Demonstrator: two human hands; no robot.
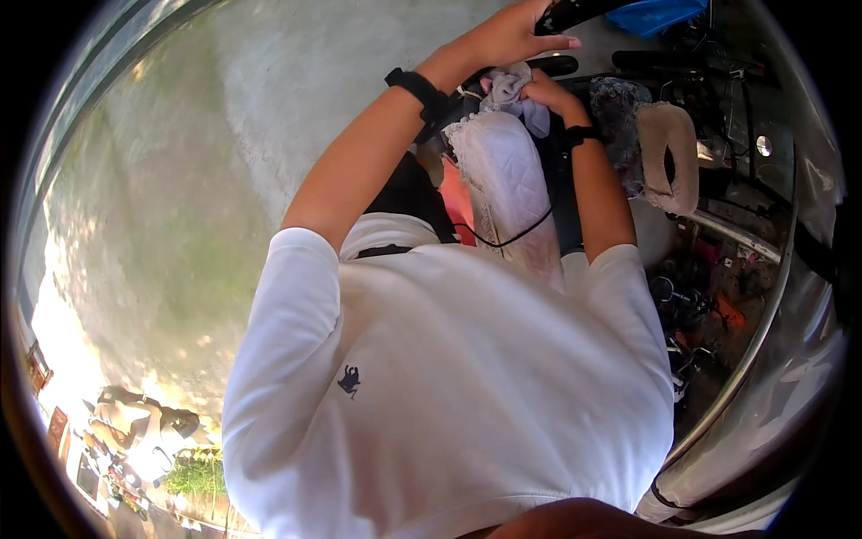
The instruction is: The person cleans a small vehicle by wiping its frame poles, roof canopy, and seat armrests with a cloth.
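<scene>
My left hand (pixel 516 34) is at the top edge, at the end of a thick black bar (pixel 584 11), its thumb along the underside and its other fingers partly out of view. Just below it, my right hand (pixel 549 91) is closed on a crumpled grey cloth (pixel 510 88). The cloth lies against the upper end of a long seat with a white quilted, lace-edged cover (pixel 507 166). Beside the cover shows a red-pink panel (pixel 456 198), and a thin black cable crosses the cover's lower part.
A beige padded seat (pixel 669 157) with a dark slot and a patterned cover (pixel 620 121) stand to the right, among parked bikes. A metal rail (pixel 741 235) runs below them. Blue plastic (pixel 655 15) is at the top right. Concrete floor (pixel 171 180) spreads across the left.
</scene>
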